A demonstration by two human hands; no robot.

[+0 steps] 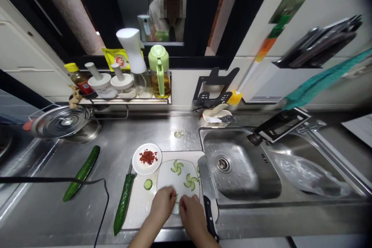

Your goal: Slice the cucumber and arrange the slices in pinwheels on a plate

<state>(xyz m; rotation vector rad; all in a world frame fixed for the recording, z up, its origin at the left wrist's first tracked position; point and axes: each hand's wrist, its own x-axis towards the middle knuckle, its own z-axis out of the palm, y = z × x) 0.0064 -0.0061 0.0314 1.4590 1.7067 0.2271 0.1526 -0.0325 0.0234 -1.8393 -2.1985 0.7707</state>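
Over the front of a white squarish plate (167,176), my left hand (164,201) is closed in a pinch with a thin green-edged cucumber slice (176,197) at its fingertips. Close beside it, my right hand (192,211) has its fingers curled together; what they hold, if anything, is hidden. Cucumber slices form a pinwheel (176,167) at the back of the plate and another pinwheel (191,182) at its right. More slices show partly at the right rim. The plate rests on a white cutting board (139,209), with a cucumber end piece (148,184) to its left.
A cleaver (207,178) lies along the board's right side. A white dish of red berries (147,159) sits behind left, near a cut cucumber (124,205). A whole cucumber (81,172) and a black cable (106,193) are farther left. The sink (241,162) is right.
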